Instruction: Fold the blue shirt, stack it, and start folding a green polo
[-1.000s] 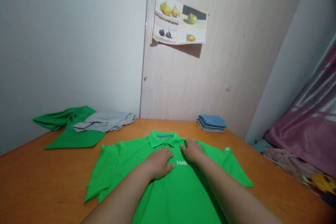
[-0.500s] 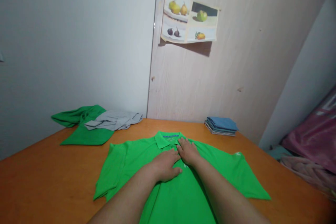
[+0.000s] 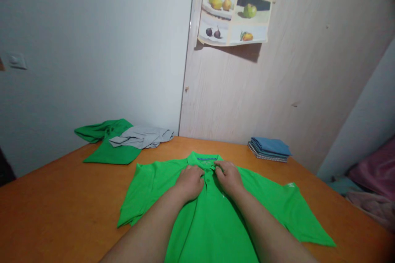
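A bright green polo shirt (image 3: 216, 218) lies spread face up, its collar at the far end and both short sleeves out to the sides. My left hand (image 3: 190, 182) is closed on the left side of the collar, thumb and fingers pinching cloth beside the buttons. On the other side of the placket, my right hand (image 3: 228, 177) has its fingers curled onto the right collar flap and pinches it. The lower part of the shirt runs out of view between my forearms.
The shirt lies on an orange table (image 3: 61, 197). At the back left, a crumpled grey cloth (image 3: 143, 136) rests on a darker green garment (image 3: 112, 152). A stack of folded cloths (image 3: 270, 148) sits at the back right, near the wall. Pink fabric (image 3: 376, 174) is beyond the right edge.
My left hand has moved from lying flat near the buttons to the left of the collar and closed. My right hand has curled its fingers onto the collar. The view has shifted slightly left.
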Demonstrator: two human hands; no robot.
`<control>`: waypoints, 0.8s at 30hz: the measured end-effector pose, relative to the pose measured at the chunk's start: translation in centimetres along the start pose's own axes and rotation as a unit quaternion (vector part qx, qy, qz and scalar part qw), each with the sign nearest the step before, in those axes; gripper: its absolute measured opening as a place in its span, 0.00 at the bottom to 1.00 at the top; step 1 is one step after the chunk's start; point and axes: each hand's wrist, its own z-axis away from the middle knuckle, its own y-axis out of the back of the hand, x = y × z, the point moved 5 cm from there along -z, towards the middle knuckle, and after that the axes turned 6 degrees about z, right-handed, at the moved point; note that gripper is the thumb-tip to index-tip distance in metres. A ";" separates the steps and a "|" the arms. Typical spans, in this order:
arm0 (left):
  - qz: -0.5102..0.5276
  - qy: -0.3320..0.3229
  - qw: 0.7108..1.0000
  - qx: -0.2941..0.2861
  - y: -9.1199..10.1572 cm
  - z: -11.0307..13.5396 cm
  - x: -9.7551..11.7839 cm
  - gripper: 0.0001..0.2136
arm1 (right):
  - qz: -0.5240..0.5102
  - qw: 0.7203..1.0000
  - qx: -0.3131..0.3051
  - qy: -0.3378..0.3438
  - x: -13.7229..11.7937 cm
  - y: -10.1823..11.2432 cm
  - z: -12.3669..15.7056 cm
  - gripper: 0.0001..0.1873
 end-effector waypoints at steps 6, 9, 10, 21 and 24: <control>-0.046 0.035 0.998 0.000 -0.9 0.3 -1.1 0.24 | -0.006 1.000 -0.013 -0.006 -0.1 -0.3 0.0 0.17; -0.040 0.040 0.998 0.001 -0.9 0.3 -1.6 0.25 | -0.020 1.000 0.010 -0.013 -0.2 0.6 -0.2 0.15; -0.037 0.040 0.999 0.001 -0.8 0.3 -1.6 0.25 | -0.038 0.999 0.005 -0.011 -0.3 0.7 -0.2 0.14; -0.001 0.039 0.998 0.046 0.8 0.2 -0.3 0.09 | -0.217 0.962 -0.165 0.024 -0.2 -1.8 0.0 0.13; 0.002 0.045 0.998 0.041 0.9 0.2 -0.5 0.09 | -0.306 0.923 -0.229 0.038 -0.1 -1.5 0.4 0.19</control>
